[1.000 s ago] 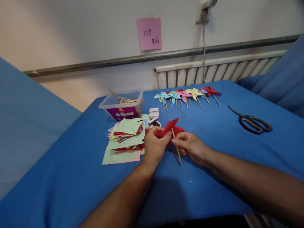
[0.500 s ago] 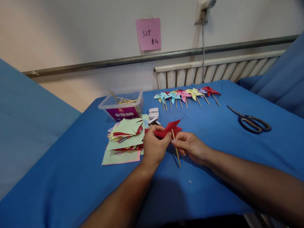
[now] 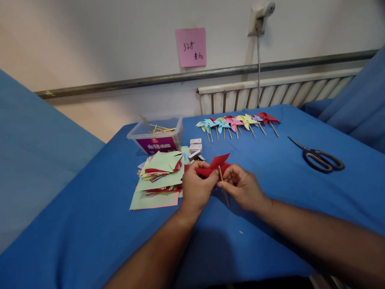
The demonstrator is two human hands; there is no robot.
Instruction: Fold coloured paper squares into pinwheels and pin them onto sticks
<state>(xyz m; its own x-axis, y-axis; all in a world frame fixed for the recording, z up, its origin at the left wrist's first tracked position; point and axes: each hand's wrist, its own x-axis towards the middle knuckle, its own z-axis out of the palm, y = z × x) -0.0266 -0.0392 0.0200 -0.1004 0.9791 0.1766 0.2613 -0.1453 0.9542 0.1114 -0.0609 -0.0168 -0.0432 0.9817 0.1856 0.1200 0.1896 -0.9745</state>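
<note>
Pinwheel (image 3: 214, 166) pinched between 2 hands above the blue table (image 3: 270, 192).
Left hand (image 3: 197, 188) grips the red paper; just right, the right hand (image 3: 242, 186) pinches the stick (image 3: 223, 182), whose long axis slants down toward the person, both hands equally near.

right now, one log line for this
left hand: holds red pinwheel | right hand: holds stick | scissors: on cloth

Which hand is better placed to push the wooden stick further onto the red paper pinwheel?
The right hand, probably. It already pinches the wooden stick near the top, while the left hand holds the red paper pinwheel steady.
</note>
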